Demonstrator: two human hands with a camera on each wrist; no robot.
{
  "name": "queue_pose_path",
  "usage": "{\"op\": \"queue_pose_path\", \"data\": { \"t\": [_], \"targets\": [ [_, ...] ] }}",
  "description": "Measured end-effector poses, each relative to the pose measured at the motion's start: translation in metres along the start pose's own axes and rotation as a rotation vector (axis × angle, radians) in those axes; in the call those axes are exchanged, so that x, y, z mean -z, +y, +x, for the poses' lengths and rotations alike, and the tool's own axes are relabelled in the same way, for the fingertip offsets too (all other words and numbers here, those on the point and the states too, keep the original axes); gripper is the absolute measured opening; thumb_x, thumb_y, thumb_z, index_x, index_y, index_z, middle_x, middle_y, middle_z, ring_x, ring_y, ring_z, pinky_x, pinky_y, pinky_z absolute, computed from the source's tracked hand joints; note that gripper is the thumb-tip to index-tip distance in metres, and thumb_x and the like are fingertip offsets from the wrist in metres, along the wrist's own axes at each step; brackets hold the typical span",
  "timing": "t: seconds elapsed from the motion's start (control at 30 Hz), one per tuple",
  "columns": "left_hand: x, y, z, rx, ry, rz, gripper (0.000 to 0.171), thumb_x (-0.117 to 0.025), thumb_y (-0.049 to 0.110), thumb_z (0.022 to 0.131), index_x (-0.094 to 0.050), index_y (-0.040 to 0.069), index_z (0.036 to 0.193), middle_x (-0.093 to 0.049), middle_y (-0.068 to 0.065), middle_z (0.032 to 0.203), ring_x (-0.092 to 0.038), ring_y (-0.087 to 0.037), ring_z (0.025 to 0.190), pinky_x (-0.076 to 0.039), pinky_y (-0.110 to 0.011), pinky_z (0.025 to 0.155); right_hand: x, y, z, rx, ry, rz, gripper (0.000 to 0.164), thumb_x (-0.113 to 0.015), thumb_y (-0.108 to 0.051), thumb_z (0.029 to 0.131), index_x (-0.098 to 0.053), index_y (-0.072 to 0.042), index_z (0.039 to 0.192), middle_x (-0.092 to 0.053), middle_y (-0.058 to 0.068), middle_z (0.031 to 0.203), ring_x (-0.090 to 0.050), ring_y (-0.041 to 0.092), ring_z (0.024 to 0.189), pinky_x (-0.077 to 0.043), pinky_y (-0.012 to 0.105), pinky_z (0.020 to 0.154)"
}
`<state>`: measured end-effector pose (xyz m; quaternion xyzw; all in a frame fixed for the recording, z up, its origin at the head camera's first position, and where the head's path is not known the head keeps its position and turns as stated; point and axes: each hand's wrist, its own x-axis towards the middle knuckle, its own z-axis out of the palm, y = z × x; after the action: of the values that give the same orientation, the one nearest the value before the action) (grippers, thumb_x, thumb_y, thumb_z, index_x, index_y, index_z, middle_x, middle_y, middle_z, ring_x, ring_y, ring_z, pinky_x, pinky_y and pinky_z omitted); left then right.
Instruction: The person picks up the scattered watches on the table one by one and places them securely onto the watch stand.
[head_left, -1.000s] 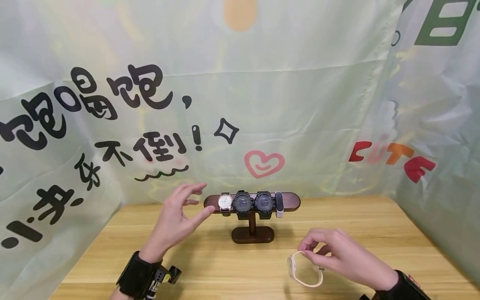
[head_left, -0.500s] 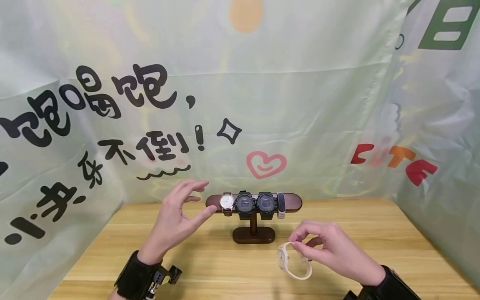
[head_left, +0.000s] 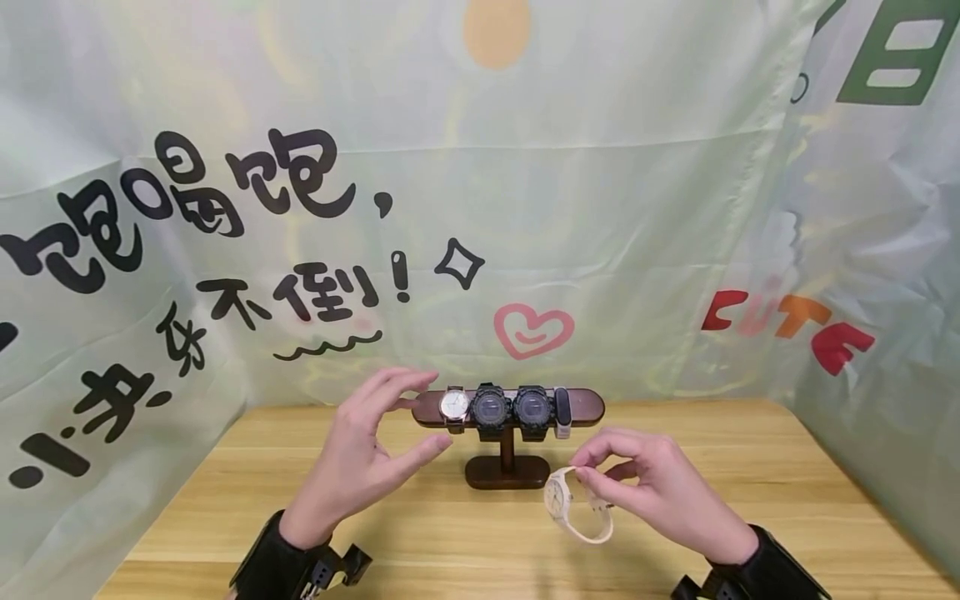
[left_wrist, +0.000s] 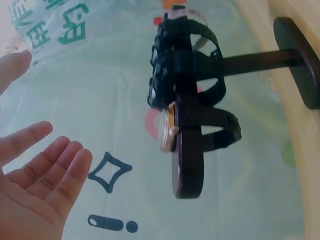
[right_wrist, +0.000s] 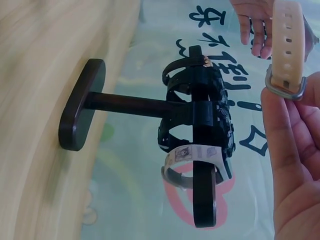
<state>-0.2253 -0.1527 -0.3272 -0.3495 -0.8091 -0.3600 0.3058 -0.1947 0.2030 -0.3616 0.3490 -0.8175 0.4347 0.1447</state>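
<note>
A cream-coloured watch (head_left: 557, 497) with its strap buckled into a loop hangs from my right hand (head_left: 651, 483), which pinches the band between thumb and fingers. In the right wrist view its strap (right_wrist: 288, 42) shows several holes and a metal buckle. Spread fingers and thumb mark my left hand (head_left: 367, 442), holding nothing, just left of the dark wooden watch stand (head_left: 587, 406). Along the bar sit a round white-faced watch (head_left: 453, 405), two black chunky watches (head_left: 491, 408) and a slim fitness band (head_left: 562, 407). In the left wrist view my left hand (left_wrist: 40, 185) is apart from the bar.
The stand's oval foot (head_left: 507, 472) rests on a light wooden table (head_left: 450, 533). Behind and at both sides hangs a pale green printed cloth (head_left: 615, 208) with lettering and a pink heart. A black band with a camera (head_left: 288, 558) circles the left wrist.
My right hand has carried the cream watch leftward and up, closer to the stand. The left hand has shifted slightly right towards the stand's left end.
</note>
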Motion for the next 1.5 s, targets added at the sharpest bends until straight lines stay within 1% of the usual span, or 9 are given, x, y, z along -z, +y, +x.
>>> {"op": "queue_pose_path", "data": {
  "t": [0.17, 0.3, 0.53, 0.63, 0.8, 1.03, 1.2, 1.33, 1.5],
  "targets": [
    [-0.003, 0.006, 0.000, -0.027, -0.024, -0.029, 0.066, -0.092, 0.030, 0.084, -0.066, 0.017, 0.143, -0.069, 0.002, 0.134, -0.070, -0.018, 0.111, -0.064, -0.039, 0.094, -0.002, -0.001, 0.005, 0.015, 0.047, -0.014, 0.024, -0.075, -0.005, 0.100, -0.075, -0.029, 0.105, -0.076, -0.011, 0.103, -0.073, 0.004, 0.087, -0.065, 0.026, 0.070],
    [-0.006, 0.009, -0.001, -0.052, -0.029, -0.045, 0.067, -0.092, 0.030, 0.084, -0.065, 0.017, 0.144, -0.069, 0.001, 0.135, -0.071, -0.019, 0.113, -0.063, -0.035, 0.098, -0.004, -0.003, 0.009, 0.043, 0.080, -0.004, 0.026, -0.076, -0.002, 0.098, -0.075, -0.028, 0.105, -0.076, -0.010, 0.102, -0.074, 0.006, 0.085, -0.066, 0.028, 0.070],
    [-0.011, 0.012, -0.002, -0.093, -0.034, -0.078, 0.066, -0.090, 0.038, 0.087, -0.065, 0.018, 0.145, -0.069, 0.001, 0.134, -0.068, -0.011, 0.109, -0.064, -0.034, 0.092, -0.007, -0.005, 0.015, 0.059, 0.130, 0.007, 0.026, -0.075, 0.000, 0.098, -0.076, -0.025, 0.103, -0.077, -0.007, 0.099, -0.072, 0.004, 0.085, -0.066, 0.027, 0.068],
    [-0.012, 0.013, -0.002, -0.101, -0.041, -0.093, 0.067, -0.090, 0.039, 0.087, -0.065, 0.018, 0.145, -0.069, 0.000, 0.135, -0.068, -0.012, 0.110, -0.064, -0.033, 0.092, -0.008, -0.007, 0.018, 0.054, 0.150, 0.015, 0.023, -0.076, 0.000, 0.097, -0.077, -0.022, 0.103, -0.076, -0.006, 0.098, -0.071, 0.004, 0.084, -0.066, 0.027, 0.067],
    [-0.015, 0.018, -0.003, -0.127, -0.050, -0.111, 0.066, -0.090, 0.037, 0.088, -0.064, 0.019, 0.145, -0.069, 0.000, 0.137, -0.069, -0.012, 0.110, -0.063, -0.031, 0.092, -0.011, -0.010, 0.023, 0.050, 0.178, 0.059, 0.019, -0.076, 0.000, 0.098, -0.077, -0.019, 0.103, -0.076, -0.004, 0.100, -0.072, 0.006, 0.084, -0.067, 0.028, 0.067],
    [-0.023, 0.028, -0.005, -0.164, -0.059, -0.154, 0.066, -0.091, 0.033, 0.088, -0.064, 0.017, 0.145, -0.069, -0.001, 0.136, -0.069, -0.015, 0.115, -0.063, -0.029, 0.093, -0.019, -0.013, 0.032, 0.028, 0.214, 0.157, 0.020, -0.075, 0.000, 0.098, -0.077, -0.019, 0.104, -0.077, -0.003, 0.100, -0.073, 0.009, 0.080, -0.067, 0.030, 0.068],
    [-0.028, 0.035, -0.006, -0.181, -0.038, -0.185, 0.068, -0.093, 0.027, 0.086, -0.063, 0.016, 0.145, -0.069, -0.003, 0.135, -0.069, -0.018, 0.116, -0.063, -0.029, 0.095, -0.026, -0.017, 0.037, 0.034, 0.230, 0.210, 0.020, -0.074, 0.001, 0.099, -0.077, -0.016, 0.108, -0.077, 0.000, 0.101, -0.073, 0.009, 0.079, -0.067, 0.030, 0.069],
    [-0.033, 0.040, -0.007, -0.204, -0.005, -0.199, 0.072, -0.096, 0.022, 0.082, -0.063, 0.013, 0.146, -0.069, -0.005, 0.134, -0.068, -0.018, 0.117, -0.063, -0.029, 0.096, -0.033, -0.021, 0.042, 0.077, 0.257, 0.244, 0.020, -0.073, 0.004, 0.098, -0.077, -0.011, 0.110, -0.078, 0.005, 0.102, -0.072, 0.007, 0.080, -0.066, 0.028, 0.069],
    [-0.036, 0.044, -0.008, -0.208, 0.029, -0.228, 0.074, -0.097, 0.021, 0.081, -0.062, 0.011, 0.146, -0.068, -0.008, 0.136, -0.067, -0.020, 0.121, -0.065, -0.032, 0.096, -0.043, -0.027, 0.049, 0.089, 0.287, 0.296, 0.018, -0.074, 0.006, 0.097, -0.077, -0.008, 0.108, -0.077, 0.003, 0.099, -0.073, 0.005, 0.085, -0.065, 0.025, 0.069]
  ]
}}
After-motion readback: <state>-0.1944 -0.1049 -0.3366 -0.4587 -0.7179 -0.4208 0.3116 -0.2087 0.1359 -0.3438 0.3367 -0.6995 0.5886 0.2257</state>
